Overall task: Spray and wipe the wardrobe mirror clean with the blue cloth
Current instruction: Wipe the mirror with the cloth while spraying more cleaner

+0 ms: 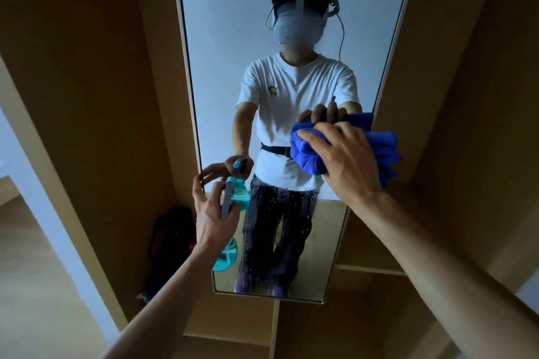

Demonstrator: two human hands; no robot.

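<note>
— Hands?
— Right hand gripped the blue cloth, pressed against the wardrobe mirror at its right edge. Left hand held the spray bottle by the left edge.
— Glass?
— Droplets covered the lower half.

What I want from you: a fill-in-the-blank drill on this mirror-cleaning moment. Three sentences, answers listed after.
1. The right hand holds a ____ cloth against the mirror.
2. The left hand grips a spray ____ filled with turquoise liquid.
3. Droplets streak the mirror's ____ part, under the cloth.

Missing words: blue; bottle; lower
</note>
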